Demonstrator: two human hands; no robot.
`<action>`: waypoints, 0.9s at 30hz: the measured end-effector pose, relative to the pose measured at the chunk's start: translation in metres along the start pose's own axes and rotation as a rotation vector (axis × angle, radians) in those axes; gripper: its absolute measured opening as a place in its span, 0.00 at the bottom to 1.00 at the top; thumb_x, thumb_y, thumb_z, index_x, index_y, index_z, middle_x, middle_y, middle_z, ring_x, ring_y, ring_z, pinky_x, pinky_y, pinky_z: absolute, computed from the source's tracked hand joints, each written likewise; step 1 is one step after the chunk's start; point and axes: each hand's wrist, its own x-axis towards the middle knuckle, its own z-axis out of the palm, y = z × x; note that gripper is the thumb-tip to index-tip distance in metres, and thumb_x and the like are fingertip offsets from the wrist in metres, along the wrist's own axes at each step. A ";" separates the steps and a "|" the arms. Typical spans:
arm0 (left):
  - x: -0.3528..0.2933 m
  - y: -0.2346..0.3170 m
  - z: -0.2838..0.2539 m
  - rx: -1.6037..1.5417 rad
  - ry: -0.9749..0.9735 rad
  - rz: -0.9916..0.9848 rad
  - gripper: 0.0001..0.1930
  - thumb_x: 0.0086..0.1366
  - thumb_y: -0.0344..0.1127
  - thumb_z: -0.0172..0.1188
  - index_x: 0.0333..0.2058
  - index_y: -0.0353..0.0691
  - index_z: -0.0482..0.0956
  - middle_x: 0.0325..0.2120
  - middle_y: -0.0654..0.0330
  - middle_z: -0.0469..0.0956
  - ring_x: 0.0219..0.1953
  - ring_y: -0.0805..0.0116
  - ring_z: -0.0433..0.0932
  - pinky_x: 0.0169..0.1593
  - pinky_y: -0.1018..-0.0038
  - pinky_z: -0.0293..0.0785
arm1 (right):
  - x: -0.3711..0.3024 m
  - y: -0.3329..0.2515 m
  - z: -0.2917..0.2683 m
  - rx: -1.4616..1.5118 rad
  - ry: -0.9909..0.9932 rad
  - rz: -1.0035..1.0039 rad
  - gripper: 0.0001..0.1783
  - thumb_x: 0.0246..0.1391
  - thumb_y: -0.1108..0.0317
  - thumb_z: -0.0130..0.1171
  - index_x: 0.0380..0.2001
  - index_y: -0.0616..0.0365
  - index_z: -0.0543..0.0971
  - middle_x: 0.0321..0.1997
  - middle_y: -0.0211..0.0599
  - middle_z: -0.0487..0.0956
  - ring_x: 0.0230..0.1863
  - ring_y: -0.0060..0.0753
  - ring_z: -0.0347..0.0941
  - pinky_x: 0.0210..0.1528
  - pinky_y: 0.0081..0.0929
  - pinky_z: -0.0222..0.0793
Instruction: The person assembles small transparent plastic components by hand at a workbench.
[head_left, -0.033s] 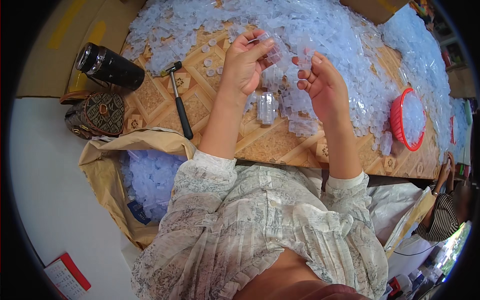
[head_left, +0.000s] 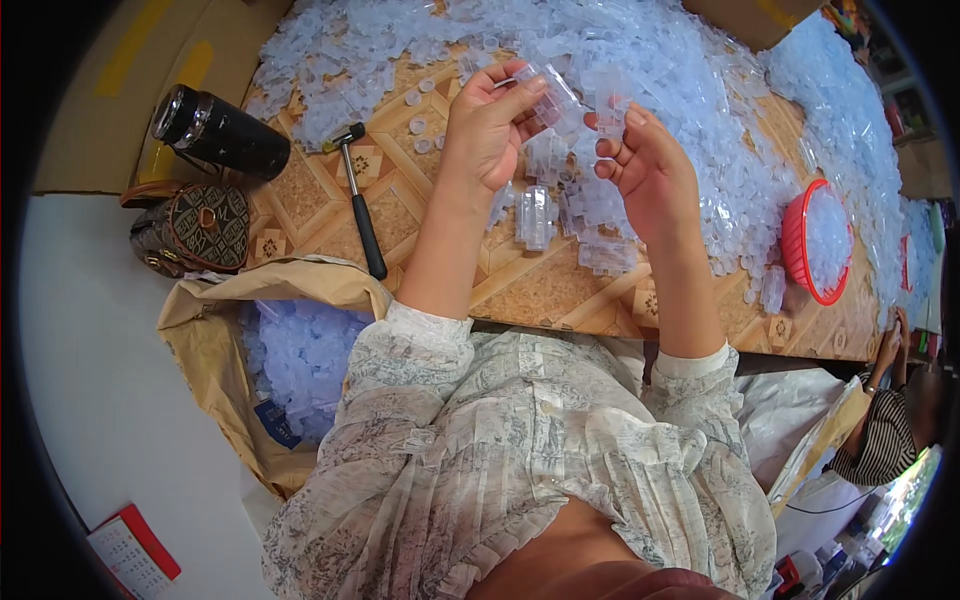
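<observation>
Over the far middle of the table, my left hand point(head_left: 493, 125) pinches a clear plastic piece made of joined tubes point(head_left: 556, 92) between thumb and fingers. Close on its right, my right hand point(head_left: 645, 165) is closed on another clear plastic piece point(head_left: 608, 90), held upright at the fingertips. The two pieces are a little apart. Below and between my hands, a clear block of tubes point(head_left: 536, 218) lies on the table. Several similar blocks point(head_left: 606, 252) lie in a loose group beside it, under my right hand.
A large heap of clear plastic parts point(head_left: 680, 60) covers the patterned table's point(head_left: 525, 300) far side. A hammer point(head_left: 362, 215), black flask point(head_left: 225, 130) and patterned bag point(head_left: 205, 230) are at left. An open brown sack point(head_left: 215, 385) holds more parts. A red basket point(head_left: 795, 240) stands right; a co-worker point(head_left: 880, 435) sits beyond.
</observation>
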 end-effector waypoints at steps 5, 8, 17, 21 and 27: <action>-0.003 0.005 -0.002 0.108 0.061 -0.021 0.13 0.60 0.29 0.60 0.43 0.41 0.71 0.34 0.62 0.78 0.37 0.70 0.79 0.42 0.68 0.77 | 0.012 0.002 0.005 0.059 -0.040 0.059 0.18 0.58 0.63 0.52 0.48 0.61 0.69 0.39 0.30 0.74 0.33 0.24 0.71 0.31 0.21 0.67; -0.006 0.004 0.000 0.147 0.063 -0.029 0.12 0.60 0.30 0.60 0.42 0.40 0.71 0.36 0.61 0.78 0.37 0.71 0.78 0.41 0.70 0.77 | 0.018 0.007 0.006 0.068 -0.042 0.124 0.15 0.58 0.63 0.52 0.46 0.59 0.70 0.38 0.29 0.74 0.33 0.24 0.71 0.31 0.22 0.66; -0.005 0.008 -0.005 0.111 -0.052 0.005 0.18 0.61 0.28 0.58 0.51 0.36 0.71 0.41 0.59 0.77 0.42 0.71 0.76 0.46 0.74 0.74 | 0.023 0.015 -0.003 0.150 -0.165 0.166 0.18 0.59 0.59 0.48 0.47 0.60 0.70 0.39 0.32 0.76 0.34 0.26 0.71 0.32 0.24 0.66; -0.012 0.013 0.009 0.442 -0.149 0.191 0.22 0.57 0.19 0.56 0.53 0.34 0.70 0.41 0.58 0.76 0.43 0.73 0.75 0.49 0.77 0.73 | 0.028 0.016 -0.014 0.287 -0.211 0.224 0.20 0.59 0.59 0.47 0.48 0.62 0.70 0.41 0.38 0.76 0.37 0.34 0.71 0.38 0.30 0.69; -0.015 0.008 0.011 0.935 -0.193 0.505 0.23 0.53 0.17 0.57 0.49 0.38 0.76 0.46 0.61 0.72 0.46 0.72 0.73 0.50 0.78 0.71 | 0.025 0.020 -0.011 0.325 -0.227 0.146 0.23 0.57 0.61 0.47 0.51 0.65 0.67 0.45 0.43 0.75 0.42 0.38 0.74 0.45 0.34 0.72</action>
